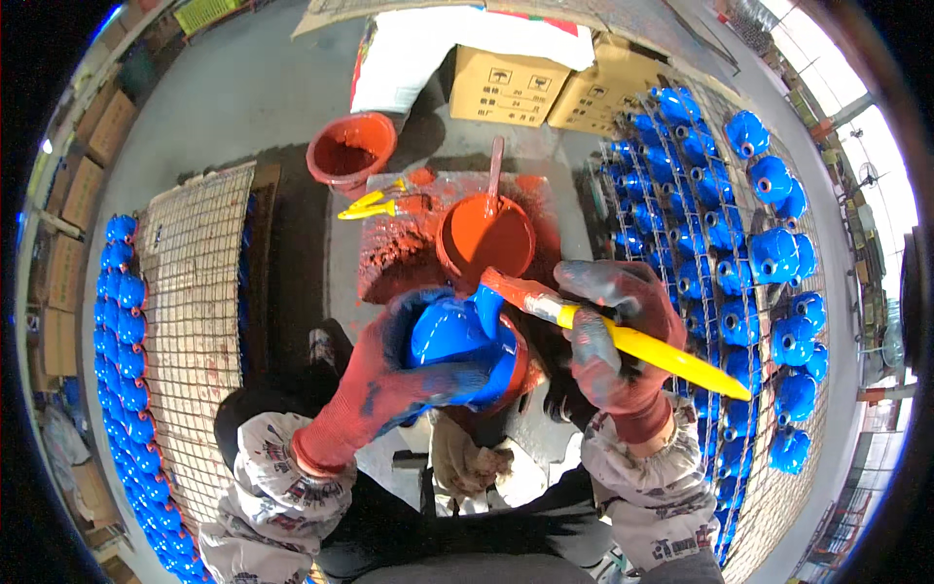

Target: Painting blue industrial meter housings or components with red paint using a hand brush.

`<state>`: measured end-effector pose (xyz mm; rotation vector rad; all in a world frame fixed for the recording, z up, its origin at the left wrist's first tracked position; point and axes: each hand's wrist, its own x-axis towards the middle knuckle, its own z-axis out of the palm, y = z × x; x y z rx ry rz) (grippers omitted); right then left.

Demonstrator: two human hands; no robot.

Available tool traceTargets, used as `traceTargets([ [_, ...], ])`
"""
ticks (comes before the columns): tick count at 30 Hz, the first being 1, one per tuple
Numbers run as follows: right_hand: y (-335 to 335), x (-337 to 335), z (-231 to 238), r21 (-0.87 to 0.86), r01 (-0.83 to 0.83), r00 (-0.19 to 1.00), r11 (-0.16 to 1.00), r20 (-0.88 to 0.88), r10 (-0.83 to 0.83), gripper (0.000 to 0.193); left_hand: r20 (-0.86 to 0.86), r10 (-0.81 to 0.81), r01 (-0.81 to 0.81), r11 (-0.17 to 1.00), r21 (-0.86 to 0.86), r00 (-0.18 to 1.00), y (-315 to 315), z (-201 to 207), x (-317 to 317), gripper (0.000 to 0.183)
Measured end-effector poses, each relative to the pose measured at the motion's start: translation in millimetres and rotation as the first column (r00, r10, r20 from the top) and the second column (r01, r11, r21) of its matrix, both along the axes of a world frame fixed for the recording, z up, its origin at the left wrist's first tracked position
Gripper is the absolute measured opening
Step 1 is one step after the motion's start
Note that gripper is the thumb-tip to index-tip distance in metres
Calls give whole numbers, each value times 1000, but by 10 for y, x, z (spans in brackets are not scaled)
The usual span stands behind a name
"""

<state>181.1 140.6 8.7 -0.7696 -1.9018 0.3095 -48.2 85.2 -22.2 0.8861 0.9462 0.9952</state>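
Note:
My left hand (pixel 375 380), in a red glove with a dark palm coating, is closed around a glossy blue rounded casting (pixel 448 336) with a short spout. Orange-red paint shows along its right side. In my right hand (pixel 628 350), gloved alike, is a paintbrush (pixel 681 362) with a yellow handle, held slantwise. Its red-coated bristles meet the top of the spout; whether they press on it I cannot tell. Just beyond sits a tub (pixel 448 265) of orange-red paint with a stick (pixel 495 170) standing in it.
A paint-smeared board (pixel 389 277) lies under the tub, with yellow-handled brushes (pixel 368 208) on it. Behind stands a red bucket (pixel 319 164). Wire-mesh racks (pixel 199 253) flank me, carrying many blue castings (pixel 773 255). Cardboard boxes (pixel 506 86) and a white sack (pixel 401 63) are at the back.

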Motion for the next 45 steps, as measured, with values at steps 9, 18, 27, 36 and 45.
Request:
traceTargets([
  [9, -23, -99, -248, -411, -375, 719, 831, -694, -19, 30, 483, -44, 164, 964, -209, 875, -99, -147, 23, 75],
  [18, 75, -66, -329, -543, -391, 678, 743, -716, -167, 23, 571, -99, 217, 966, -141, 815, -98, 22, 29, 66],
  [27, 340, 26, -304, -433, -506, 467, 746, -865, -186, 42, 772, 32, -114, 992, 53, 635, 169, 130, -263, 97],
  [36, 261, 106, -130, -715, -269, 816, 645, -525, -241, 22, 116, 2, 15, 989, -150, 993, -40, 7, -2, 62],
  [45, 267, -30, -233, -456, 291, 917, 841, 384, -109, 41, -834, 167, 509, 724, 466, 527, -95, -123, 214, 83],
])
